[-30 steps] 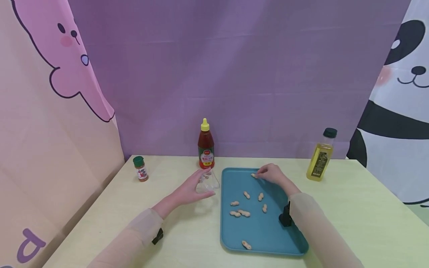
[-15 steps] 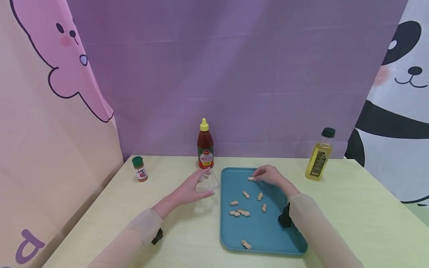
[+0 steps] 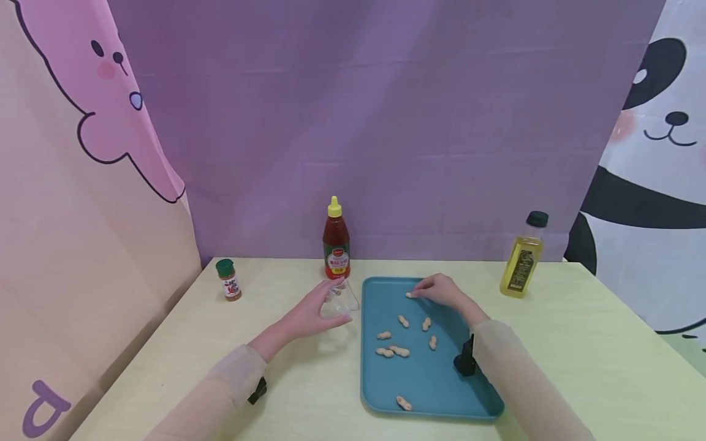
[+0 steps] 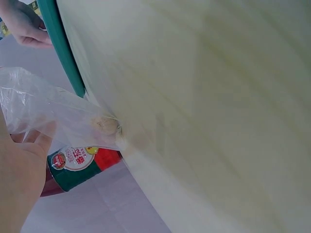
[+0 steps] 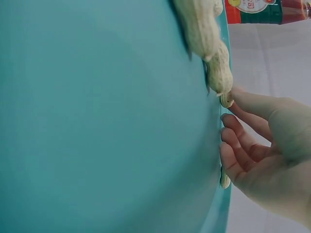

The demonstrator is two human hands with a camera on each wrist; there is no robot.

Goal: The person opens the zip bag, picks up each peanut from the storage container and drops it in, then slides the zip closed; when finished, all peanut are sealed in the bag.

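My left hand (image 3: pixel 311 312) holds a clear plastic bag (image 3: pixel 339 300) between its spread thumb and fingers, left of the blue-green tray (image 3: pixel 436 392). In the left wrist view a peanut (image 4: pixel 105 124) shows through the bottom of the bag (image 4: pixel 63 109). Over the tray's far part, my right hand (image 3: pixel 444 290) pinches a peanut (image 3: pixel 410 295) with thumb and fingertips; its fingers cover most of it. The right wrist view has this peanut (image 5: pixel 226 100) at the fingertips and another peanut (image 5: pixel 225 178) beyond the lower fingers. Several more peanuts (image 3: pixel 401 352) lie scattered over the tray.
A ketchup bottle (image 3: pixel 336 248) with a yellow cap stands just behind the left hand. To the far left is a small green-capped spice jar (image 3: pixel 228 280). An oil bottle (image 3: pixel 522 260) stands to the right of the tray. Purple cloth (image 3: pixel 375 135) hangs behind the table.
My right hand has moved slightly left and nearer over the tray, the pinched peanut shifting with it. The left hand and bag have stayed in place.
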